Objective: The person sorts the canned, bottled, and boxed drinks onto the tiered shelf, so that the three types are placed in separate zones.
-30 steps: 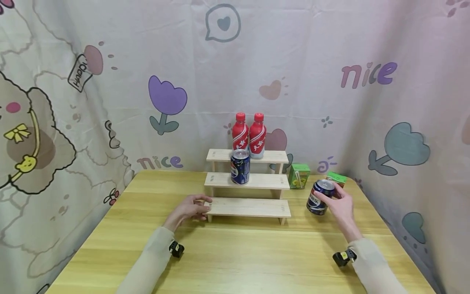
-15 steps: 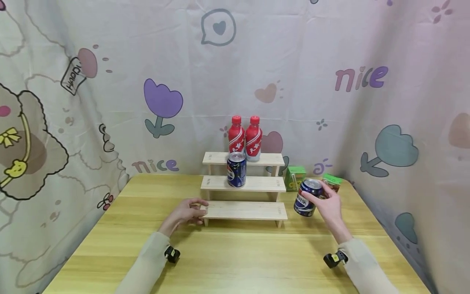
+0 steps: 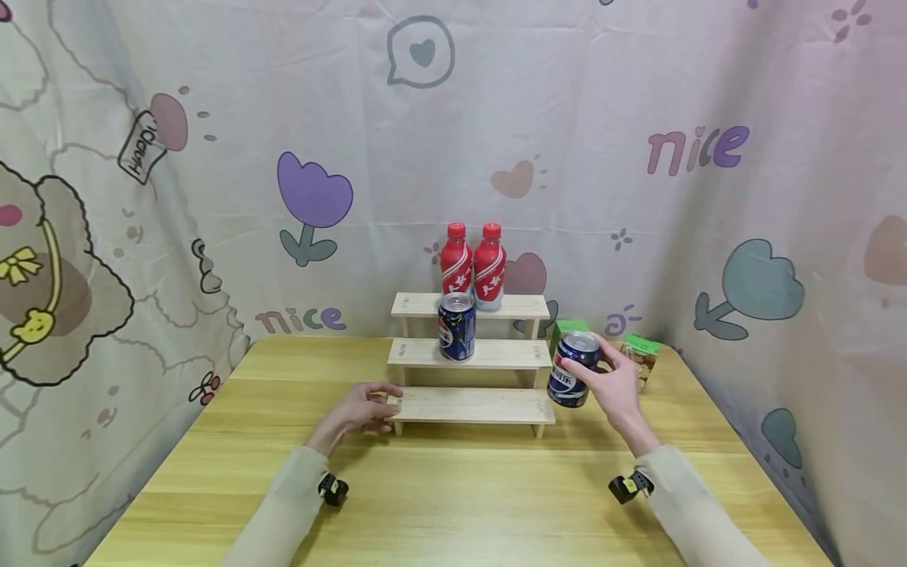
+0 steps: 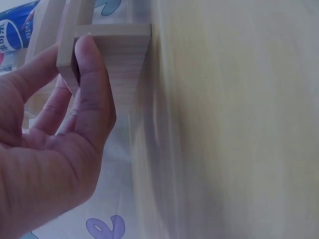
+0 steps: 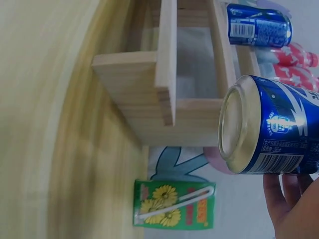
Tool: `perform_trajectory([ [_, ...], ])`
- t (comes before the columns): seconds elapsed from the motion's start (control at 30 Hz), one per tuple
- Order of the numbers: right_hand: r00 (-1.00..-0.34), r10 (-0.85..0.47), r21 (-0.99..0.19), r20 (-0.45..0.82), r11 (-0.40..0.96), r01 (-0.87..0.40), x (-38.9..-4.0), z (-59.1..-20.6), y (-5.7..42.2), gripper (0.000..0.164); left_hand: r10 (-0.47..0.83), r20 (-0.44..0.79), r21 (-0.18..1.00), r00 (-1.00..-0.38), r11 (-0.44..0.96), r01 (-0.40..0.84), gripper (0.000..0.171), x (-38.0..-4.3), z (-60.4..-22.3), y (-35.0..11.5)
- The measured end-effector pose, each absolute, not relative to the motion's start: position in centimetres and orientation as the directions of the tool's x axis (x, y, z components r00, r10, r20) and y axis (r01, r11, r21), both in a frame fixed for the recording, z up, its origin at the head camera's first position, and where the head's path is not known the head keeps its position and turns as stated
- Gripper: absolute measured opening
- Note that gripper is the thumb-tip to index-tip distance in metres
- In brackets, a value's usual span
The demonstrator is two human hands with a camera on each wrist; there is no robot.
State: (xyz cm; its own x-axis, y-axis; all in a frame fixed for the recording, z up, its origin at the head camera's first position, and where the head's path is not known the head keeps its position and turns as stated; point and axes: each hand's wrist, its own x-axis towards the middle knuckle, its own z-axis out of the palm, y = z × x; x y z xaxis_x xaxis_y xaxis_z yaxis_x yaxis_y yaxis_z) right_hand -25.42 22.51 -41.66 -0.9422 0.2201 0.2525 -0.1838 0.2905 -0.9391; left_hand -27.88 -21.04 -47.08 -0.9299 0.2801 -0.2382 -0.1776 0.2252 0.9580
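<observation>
Pale cloth backdrop (image 3: 602, 102) w/ printed flowers, hearts & "nice" lettering hung at far side & both sides of a yellowish wood table (image 3: 453, 504). Approx mid-table stood a 3-tier wooden rack (image 3: 475, 403), lowest tier near, highest far. Left hand (image 3: 357, 409) was at left end of lowest tier, thumb & fingers clamped on the board's end. Right hand (image 3: 615, 387) had thumb & fingers clamped round a blue can (image 3: 564, 384), thumb on near side; can was up off table, tilted slightly, just beside rack's right end, its base visible from right wrist. 2nd can (image 3: 457, 329), also blue, stood upright on mid tier, left of ctr. Top tier had left bottle (image 3: 456, 260) & right bottle (image 3: 490, 272), both red, upright, side by side. Green carton (image 5: 174, 205) w/ straw stood far right of rack, partly hidden behind held can in head view; 2nd carton (image 3: 645, 362), green-topped, stood further right, behind right hand. Both sleeves light; small black cam (image 3: 333, 489) on left wrist, another (image 3: 629, 487) on right.
</observation>
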Motion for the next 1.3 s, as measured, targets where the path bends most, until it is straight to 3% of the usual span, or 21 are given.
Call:
perform_trajectory([
  [0.93, -0.929, 0.068, -0.893, 0.363, 0.31, -0.326, -27.4, -38.4, 17.1, 0.072, 0.264, -0.234, 0.964, -0.936, 0.189, -0.188, 0.042, -28.1, -47.2, -21.2],
  [1.3, -0.949, 0.035, -0.913, 0.313, 0.285, -0.291, -28.8, -38.2, 15.4, 0.076, 0.272, -0.237, 0.962, -0.933, 0.202, -0.185, 0.045, -27.8, -47.3, -21.0],
])
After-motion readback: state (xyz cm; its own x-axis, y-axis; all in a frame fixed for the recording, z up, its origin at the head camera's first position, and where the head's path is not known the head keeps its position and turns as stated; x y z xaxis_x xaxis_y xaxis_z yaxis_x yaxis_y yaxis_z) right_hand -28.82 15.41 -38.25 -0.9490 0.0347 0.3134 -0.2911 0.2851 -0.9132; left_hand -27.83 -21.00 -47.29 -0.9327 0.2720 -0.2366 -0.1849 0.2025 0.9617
